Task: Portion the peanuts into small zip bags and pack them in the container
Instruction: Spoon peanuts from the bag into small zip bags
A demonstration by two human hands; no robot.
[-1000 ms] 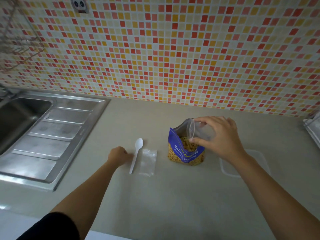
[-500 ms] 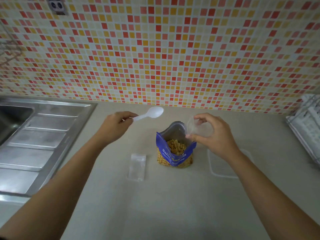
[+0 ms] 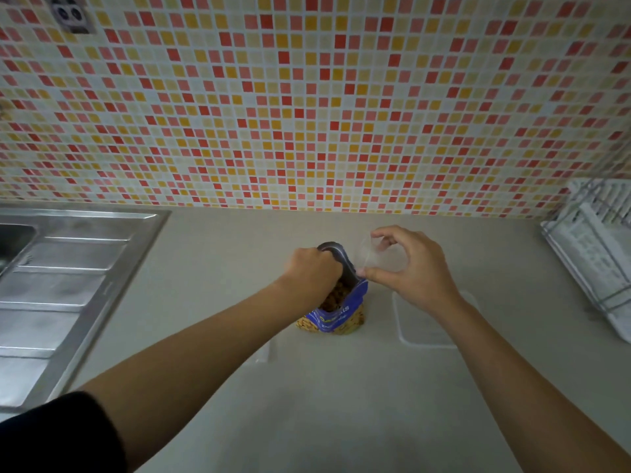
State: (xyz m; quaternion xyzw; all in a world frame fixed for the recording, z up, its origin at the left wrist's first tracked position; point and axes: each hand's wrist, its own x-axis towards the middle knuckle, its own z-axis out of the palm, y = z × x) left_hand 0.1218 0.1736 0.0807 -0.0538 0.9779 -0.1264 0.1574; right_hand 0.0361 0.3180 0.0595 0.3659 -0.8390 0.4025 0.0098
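Lying flat on table (image 3: 341,411), spare zip bag (image 3: 264,351) beside left forearm; clear container (image 3: 421,331) right of peanut bag (image 3: 336,317). Left grip (image 3: 314,271) curled inside bag mouth, can't tell what it holds. Right grip (image 3: 416,271) pinches small zip bag (image 3: 379,257) open just beside.

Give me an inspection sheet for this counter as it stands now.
Surface: beige counter; no spilled peanuts seen.
Job's things: peanut bag upright, open; zip bag held open beside its mouth; spare zip bag flat, partly hidden by the left arm; clear container right of the peanut bag.
Clutter: nothing seen.
Grippers: left hand curled, in the peanut bag's mouth, what it holds hidden; right hand pinches the zip bag.
Cables: nothing seen.
Surroundings: sink left; wire rack right; tiled wall behind, with a socket.
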